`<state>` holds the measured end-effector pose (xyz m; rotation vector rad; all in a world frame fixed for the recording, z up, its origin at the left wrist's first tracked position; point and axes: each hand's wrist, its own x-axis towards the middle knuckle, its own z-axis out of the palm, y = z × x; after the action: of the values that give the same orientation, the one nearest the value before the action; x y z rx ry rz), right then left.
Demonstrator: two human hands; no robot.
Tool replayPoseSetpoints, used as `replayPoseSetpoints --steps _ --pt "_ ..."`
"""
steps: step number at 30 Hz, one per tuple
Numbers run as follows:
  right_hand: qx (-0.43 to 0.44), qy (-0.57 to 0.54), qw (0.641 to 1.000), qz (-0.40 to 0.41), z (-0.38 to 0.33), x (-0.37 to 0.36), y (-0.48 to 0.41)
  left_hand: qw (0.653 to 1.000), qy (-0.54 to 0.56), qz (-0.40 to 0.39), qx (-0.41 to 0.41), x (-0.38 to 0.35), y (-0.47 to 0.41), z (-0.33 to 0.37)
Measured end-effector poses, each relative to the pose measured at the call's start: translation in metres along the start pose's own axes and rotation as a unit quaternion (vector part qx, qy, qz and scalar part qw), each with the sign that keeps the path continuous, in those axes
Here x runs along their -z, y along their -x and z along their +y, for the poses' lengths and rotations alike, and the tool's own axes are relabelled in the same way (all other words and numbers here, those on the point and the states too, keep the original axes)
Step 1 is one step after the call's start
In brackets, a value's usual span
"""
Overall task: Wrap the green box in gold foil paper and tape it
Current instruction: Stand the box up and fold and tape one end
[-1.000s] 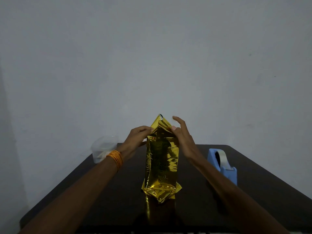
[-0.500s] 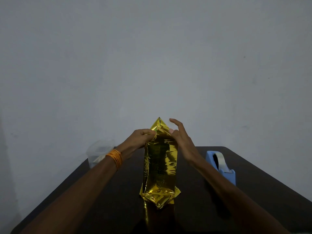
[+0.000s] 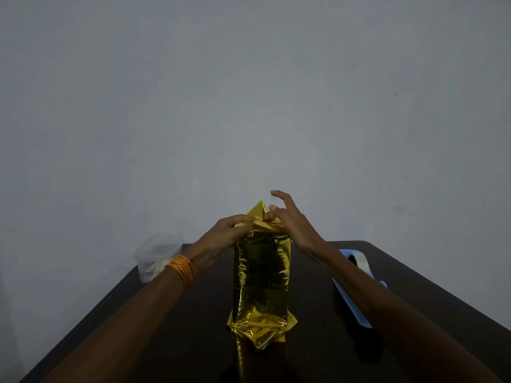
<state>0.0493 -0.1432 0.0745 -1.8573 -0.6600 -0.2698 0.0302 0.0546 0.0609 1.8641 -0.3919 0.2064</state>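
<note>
The box stands upright on the dark table, fully covered in gold foil paper (image 3: 262,275); none of its green shows. Crumpled foil flaps splay out at its bottom end. At the top, a pointed foil flap (image 3: 260,209) sticks up behind my fingers. My left hand (image 3: 226,233) pinches the foil's top left edge. My right hand (image 3: 287,219) pinches the foil at the top right between thumb and a finger, its index finger raised. A blue tape dispenser (image 3: 359,280) lies to the right, partly hidden by my right forearm.
A clear plastic container (image 3: 158,252) sits at the table's (image 3: 431,294) back left corner, close to the plain grey wall. Orange bangles ring my left wrist. The table's right and left edges slope outward toward me.
The pointed top flap has been folded lower, and both hands have closed in over the box's top. The view has tilted so that more table shows.
</note>
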Motion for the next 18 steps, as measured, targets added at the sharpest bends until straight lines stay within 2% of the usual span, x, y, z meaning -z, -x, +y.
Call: replayPoseSetpoints --steps 7,12,18 --pt "0.029 -0.012 0.997 0.070 0.003 0.003 0.017 1.000 -0.017 0.015 0.003 0.001 -0.002 -0.001" --pt "0.025 -0.011 0.997 0.072 0.011 0.003 0.034 0.998 -0.021 0.049 0.034 0.001 -0.010 0.004" --pt "0.037 0.006 0.996 0.080 0.014 0.005 0.037 0.996 -0.063 0.046 0.036 -0.006 -0.011 0.008"
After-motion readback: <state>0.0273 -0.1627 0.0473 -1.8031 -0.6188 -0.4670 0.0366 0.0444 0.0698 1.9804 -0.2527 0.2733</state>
